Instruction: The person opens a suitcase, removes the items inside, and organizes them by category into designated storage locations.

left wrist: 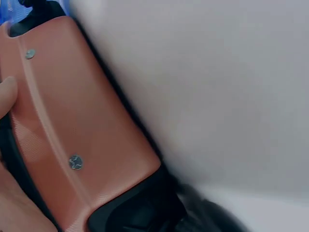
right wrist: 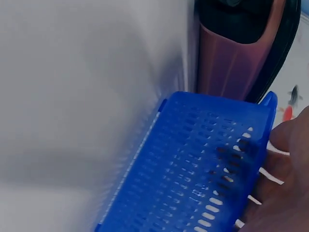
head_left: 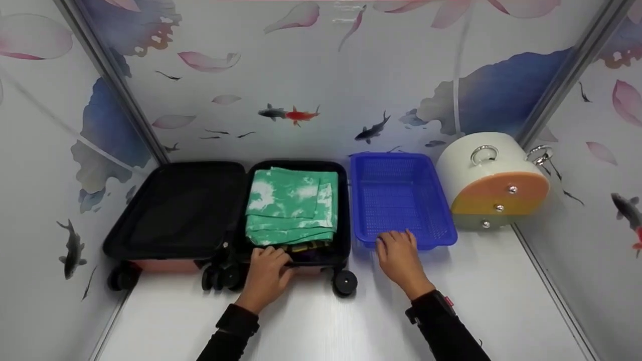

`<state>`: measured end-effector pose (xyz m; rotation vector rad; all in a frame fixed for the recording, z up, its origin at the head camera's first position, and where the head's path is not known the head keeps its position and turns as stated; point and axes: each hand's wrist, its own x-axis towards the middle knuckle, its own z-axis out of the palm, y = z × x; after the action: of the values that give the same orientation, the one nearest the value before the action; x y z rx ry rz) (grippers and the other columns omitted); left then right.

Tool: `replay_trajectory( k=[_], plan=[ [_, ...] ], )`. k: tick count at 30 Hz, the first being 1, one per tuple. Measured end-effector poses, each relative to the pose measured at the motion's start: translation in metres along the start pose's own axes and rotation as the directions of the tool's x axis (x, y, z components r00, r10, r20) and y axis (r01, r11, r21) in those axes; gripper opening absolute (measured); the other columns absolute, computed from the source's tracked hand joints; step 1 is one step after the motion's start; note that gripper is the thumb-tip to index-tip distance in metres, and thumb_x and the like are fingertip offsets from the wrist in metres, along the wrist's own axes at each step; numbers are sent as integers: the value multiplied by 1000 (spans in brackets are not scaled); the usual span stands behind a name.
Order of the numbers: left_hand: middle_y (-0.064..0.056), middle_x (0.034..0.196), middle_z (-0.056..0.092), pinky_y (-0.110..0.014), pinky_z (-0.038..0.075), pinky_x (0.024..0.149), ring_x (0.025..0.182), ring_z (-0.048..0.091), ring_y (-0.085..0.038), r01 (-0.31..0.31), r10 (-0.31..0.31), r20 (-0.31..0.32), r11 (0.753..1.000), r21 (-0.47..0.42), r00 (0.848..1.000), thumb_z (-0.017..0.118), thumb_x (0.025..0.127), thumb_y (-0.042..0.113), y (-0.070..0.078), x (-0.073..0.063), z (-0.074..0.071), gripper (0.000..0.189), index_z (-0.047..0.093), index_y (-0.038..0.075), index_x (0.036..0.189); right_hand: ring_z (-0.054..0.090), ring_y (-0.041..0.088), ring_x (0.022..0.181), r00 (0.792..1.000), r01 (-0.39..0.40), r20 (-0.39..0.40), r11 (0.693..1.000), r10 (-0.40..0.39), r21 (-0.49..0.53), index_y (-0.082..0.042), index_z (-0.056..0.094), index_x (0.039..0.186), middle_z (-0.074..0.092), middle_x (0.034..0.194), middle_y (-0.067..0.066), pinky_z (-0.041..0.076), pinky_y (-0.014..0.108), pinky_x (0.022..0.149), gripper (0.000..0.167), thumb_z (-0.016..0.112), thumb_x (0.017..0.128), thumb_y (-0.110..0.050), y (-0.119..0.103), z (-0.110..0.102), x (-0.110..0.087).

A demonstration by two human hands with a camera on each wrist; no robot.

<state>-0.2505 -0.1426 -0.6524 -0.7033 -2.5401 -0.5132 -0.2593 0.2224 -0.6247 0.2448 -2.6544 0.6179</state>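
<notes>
An open coral-pink hard-shell suitcase with black edging (head_left: pixel 175 210) lies spread in two halves on a white table (head_left: pixel 326 331), and just to its right stands a blue perforated plastic basket (head_left: pixel 398 200). We see the left hand (head_left: pixel 267 276) gripping the near rim of the suitcase's right half; the left wrist view cuts this hand off at the edge, leaving part of it and a digit against the pink shell. The right hand (head_left: pixel 399 255) holds the basket's near rim; in the right wrist view we make out its fingers only as dark shapes through the slots, and the hand runs out of frame.

In the suitcase's right half lies a folded green cloth with white patches (head_left: pixel 291 205). Below its near edge we glimpse a dark, yellow-marked item (head_left: pixel 306 246), mostly covered and too small to identify. The near black wheels (head_left: pixel 345 283) show; the suitcase's underside stays hidden from us.

Right of the basket stands a cream rounded box with orange, yellow and green bands (head_left: pixel 494 195), silver knobs and ring handles; we cannot tell whether they touch. Black sleeves (head_left: pixel 441 321) leave the lower edge cut off. Behind everything rises a white wall printed with fish and petals (head_left: pixel 326 75).
</notes>
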Motion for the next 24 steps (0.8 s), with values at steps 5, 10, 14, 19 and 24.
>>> replay_trajectory(
  k=[5, 10, 14, 19, 24],
  plan=[
    [3, 95, 71, -46, 42, 92, 89, 61, -23, -28, 28, -15, 1000, -12, 1000, 90, 93, 27, 6, 0, 2, 17, 75, 20, 98, 67, 42, 114, 997, 51, 55, 996, -55, 67, -5, 76, 120, 76, 116, 16, 41, 65, 108, 22, 67, 111, -23, 9, -1, -5],
    [4, 94, 70, -45, 42, 91, 89, 60, -21, -41, 41, -14, 999, -6, 999, 91, 93, 27, 11, -5, 2, 18, 75, 21, 97, 68, 38, 108, 997, 68, 40, 994, -71, 83, -7, 77, 116, 78, 111, 12, 42, 59, 101, 18, 70, 109, -22, 12, -5, -16],
    [4, 94, 71, -42, 42, 89, 88, 60, -21, -28, 29, -12, 1000, 9, 1000, 91, 92, 27, 16, -12, 0, 18, 76, 21, 99, 67, 35, 104, 997, 78, 14, 993, -79, 86, -7, 78, 113, 78, 107, 10, 41, 53, 96, 15, 72, 107, -20, 7, -8, -29],
    [6, 94, 71, -40, 42, 86, 88, 60, -19, 9, -9, 6, 1000, 28, 1000, 93, 89, 25, 21, -25, -8, 20, 77, 22, 99, 67, 28, 96, 991, 126, -53, 989, -123, 75, -10, 78, 109, 77, 100, 5, 41, 46, 90, 8, 77, 102, -16, -4, -10, -51],
    [6, 94, 71, -39, 41, 85, 87, 58, -17, 27, -28, 37, 1000, 15, 999, 94, 89, 24, 27, -35, -18, 19, 78, 24, 100, 66, 24, 94, 991, 127, -59, 990, -123, 62, -13, 78, 107, 77, 98, 1, 40, 43, 88, 8, 79, 100, -16, -13, -17, -70]
  ],
)
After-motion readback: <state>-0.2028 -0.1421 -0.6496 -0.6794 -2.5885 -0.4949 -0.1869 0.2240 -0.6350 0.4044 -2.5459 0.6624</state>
